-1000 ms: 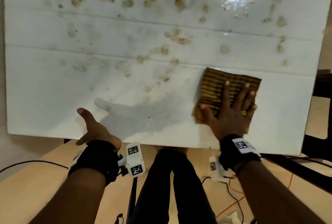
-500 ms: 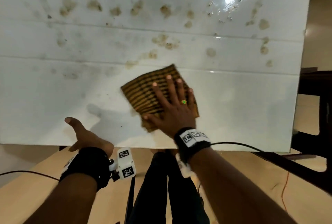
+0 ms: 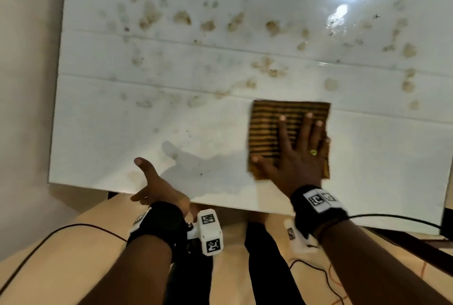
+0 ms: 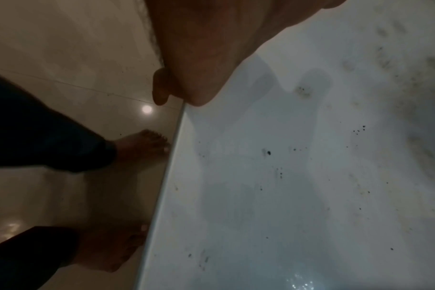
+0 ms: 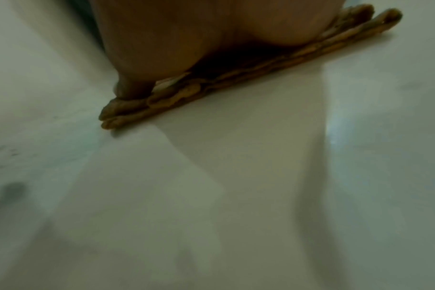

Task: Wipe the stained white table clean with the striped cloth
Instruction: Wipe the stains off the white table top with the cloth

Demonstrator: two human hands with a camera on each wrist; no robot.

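The white table [image 3: 103, 138] carries brown stains [image 3: 272, 26] across its middle and far strips. A folded yellow-and-black striped cloth [image 3: 267, 130] lies flat on the near strip, right of centre. My right hand [image 3: 297, 155] presses on the cloth with straight, spread fingers. In the right wrist view the palm [image 5: 186, 39] bears down on the cloth's folded edge [image 5: 211, 86]. My left hand [image 3: 157, 184] hovers at the table's near edge, thumb stretched out over the top, holding nothing. The left wrist view shows its palm [image 4: 211, 49] above the table edge [image 4: 171, 157], with small dark specks on the white top.
A bright light glare [image 3: 339, 10] marks the far right of the table. A pale wall [image 3: 24, 84] runs along the table's left side. My legs [image 3: 267, 268] and bare feet [image 4: 142, 145] stand on a tan floor by the near edge. Cables [image 3: 318, 270] trail on the floor.
My right hand slid the cloth left to the table's middle, then back right along the near strip. The left hand stayed at the near edge.
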